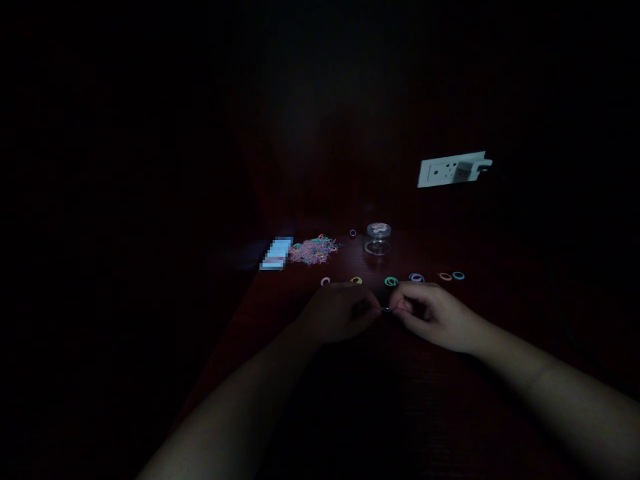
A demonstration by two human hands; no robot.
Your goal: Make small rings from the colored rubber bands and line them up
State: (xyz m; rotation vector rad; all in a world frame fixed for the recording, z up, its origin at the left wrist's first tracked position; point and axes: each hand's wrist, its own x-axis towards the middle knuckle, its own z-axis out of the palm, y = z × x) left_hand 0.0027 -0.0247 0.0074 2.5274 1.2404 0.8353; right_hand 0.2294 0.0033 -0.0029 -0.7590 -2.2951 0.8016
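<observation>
My left hand [343,312] and my right hand [435,315] meet low over the dark red table, thumb and fingers pinched. Between their fingertips stretches a small pale elastic band [385,309]; its exact colour is hard to make out in the dim light. Just beyond the hands lies a row of small coloured bands: a pink one [325,281], a yellow one [356,281], a green one [391,282], blue-violet ones [417,278], an orange one [445,276] and a teal one [459,275]. The left hand partly covers the pink and yellow ones.
Behind the row, a heap of mixed coloured bands [316,251] lies beside a lit phone [277,253]. A clear lidded jar [379,241] stands to the right, with a single band [353,233] near it. On the wall is a white socket panel [440,172] with a plug.
</observation>
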